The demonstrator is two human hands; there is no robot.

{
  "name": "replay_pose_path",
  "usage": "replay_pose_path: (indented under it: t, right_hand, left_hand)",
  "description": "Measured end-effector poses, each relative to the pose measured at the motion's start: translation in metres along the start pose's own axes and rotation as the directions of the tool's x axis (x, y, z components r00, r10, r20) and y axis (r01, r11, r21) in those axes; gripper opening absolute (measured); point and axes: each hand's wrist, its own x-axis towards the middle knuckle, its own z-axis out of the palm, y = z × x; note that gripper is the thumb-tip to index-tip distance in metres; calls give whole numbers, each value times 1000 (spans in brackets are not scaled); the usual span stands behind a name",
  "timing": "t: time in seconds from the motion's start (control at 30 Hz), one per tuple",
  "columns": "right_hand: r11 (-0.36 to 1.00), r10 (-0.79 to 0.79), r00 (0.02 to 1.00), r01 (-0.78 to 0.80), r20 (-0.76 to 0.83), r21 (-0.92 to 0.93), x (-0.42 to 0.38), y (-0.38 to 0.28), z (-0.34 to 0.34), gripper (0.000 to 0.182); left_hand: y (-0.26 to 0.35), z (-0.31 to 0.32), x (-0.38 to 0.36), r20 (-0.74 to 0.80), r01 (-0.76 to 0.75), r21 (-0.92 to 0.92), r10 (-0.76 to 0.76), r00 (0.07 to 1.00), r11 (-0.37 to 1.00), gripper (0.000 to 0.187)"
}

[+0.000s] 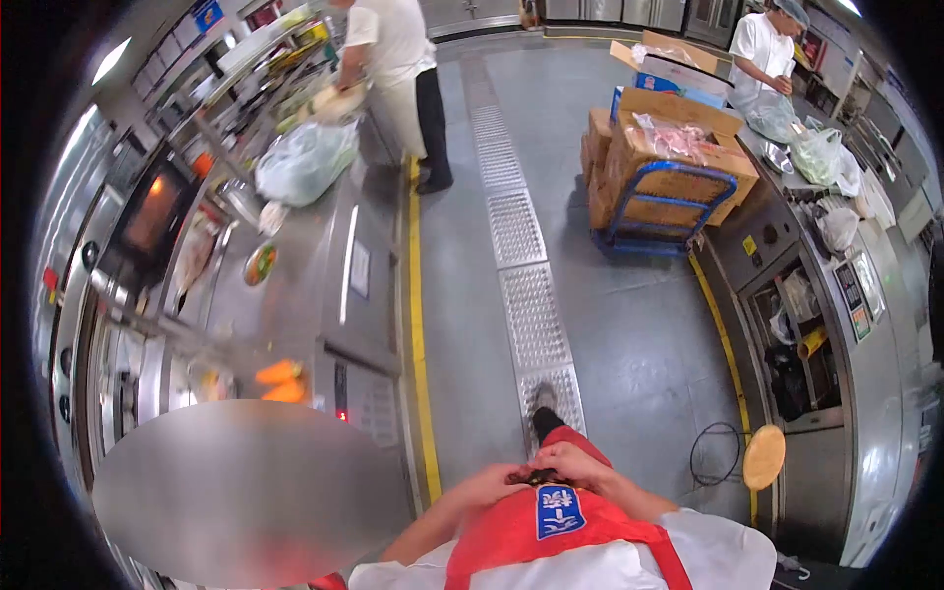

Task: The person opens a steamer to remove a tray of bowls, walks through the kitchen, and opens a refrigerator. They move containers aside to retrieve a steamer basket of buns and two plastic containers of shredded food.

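In the head view my left hand (pixel 503 484) and my right hand (pixel 570 462) are close together at the front of my red apron (pixel 492 526). Between them is something small and dark (pixel 539 476), too small to make out. The fingers of my right hand are bent toward it. Those of my left hand are blurred and partly hidden. Just below the hands lies the apron's blue label with white characters (pixel 560 511). One of my shoes (pixel 545 395) shows on the metal floor grate (pixel 531 305).
A blue trolley (pixel 669 202) with cardboard boxes (pixel 639 128) stands right of the grate. People in white work at the left counter (pixel 393 59) and right counter (pixel 762 59). Carrots (pixel 282 374) and a plastic bag (pixel 307 162) lie on the left counter. A cable (pixel 716 454) lies on the floor.
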Motion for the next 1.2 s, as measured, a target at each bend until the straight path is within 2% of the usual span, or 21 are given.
replay_pose_path:
  t: [0.03,0.13,0.2,0.23,0.27,0.33,0.4,0.43,0.53,0.57,0.67,0.7,0.77,0.87,0.93,0.97,1.0,1.07,1.1,1.13,1.2]
  right_hand:
    - [1000,-16,1000,16,11,2,20,-43,-17,17]
    - [950,118,979,-63,166,-305,99,-147,-67,26]
    - [755,124,955,86,270,-651,132,-225,-80,37]
    - [594,147,939,168,311,-787,149,-267,-92,42]
    - [521,97,897,324,432,-790,164,-300,-105,53]
    - [452,149,811,453,566,-768,224,-343,-141,54]
    - [485,184,817,409,547,-773,280,-393,-182,49]
    - [504,200,820,383,536,-774,307,-420,-200,47]
    - [786,284,852,55,439,-615,374,-516,-252,37]
    - [825,281,867,0,411,-564,389,-553,-269,30]
    - [875,86,991,-27,100,-484,402,-658,-310,28]
    - [964,84,996,-77,18,-255,410,-672,-328,25]
    - [998,15,998,-18,-62,-58,421,-730,-369,24]
    - [990,-51,994,62,-95,123,440,-821,-432,21]
    - [979,-82,983,110,-164,172,479,-862,-484,20]
    - [981,-99,977,128,-188,145,518,-867,-526,19]
    - [962,-250,947,267,-201,61,541,-893,-569,21]
    - [886,-463,801,409,-380,-217,561,-994,-644,18]
    - [825,-534,744,355,-401,-439,576,-1048,-684,19]
    - [732,-598,692,267,-404,-627,587,-1102,-718,21]
    - [744,-621,691,372,-369,-556,605,-1216,-767,23]
  left_hand:
    - [30,-34,21,0,40,-31,-40,999,999,34]
    - [70,-121,82,-55,1,182,10,998,983,31]
    - [95,-167,108,-155,-2,114,20,988,994,30]
    - [104,-192,127,-211,-17,80,34,977,997,29]
    - [105,-216,149,-255,-5,105,32,967,994,29]
    - [102,-269,196,-341,32,150,22,940,988,29]
    - [107,-331,253,-319,33,76,-7,948,997,29]
    - [111,-364,281,-302,36,40,-22,953,999,29]
    - [145,-476,363,-191,88,-104,-106,976,991,40]
    - [164,-518,391,-152,117,-41,-122,981,992,39]
    - [241,-621,469,-37,198,150,-195,980,969,37]
    - [265,-648,493,1,126,108,-127,992,986,38]
    - [307,-698,549,65,-9,21,7,998,1000,40]
    - [313,-777,663,294,-91,208,26,955,974,42]
    - [349,-832,730,331,-89,337,-30,943,937,41]
    - [367,-856,764,339,-86,391,-56,939,916,41]
    - [380,-881,795,339,-31,382,-109,934,924,36]
    - [405,-937,863,333,70,359,-198,922,931,28]
    - [391,-962,895,280,216,239,-280,918,947,27]
    - [420,-986,914,261,192,230,-251,932,954,27]
    - [487,-1016,951,231,143,189,-185,955,972,28]
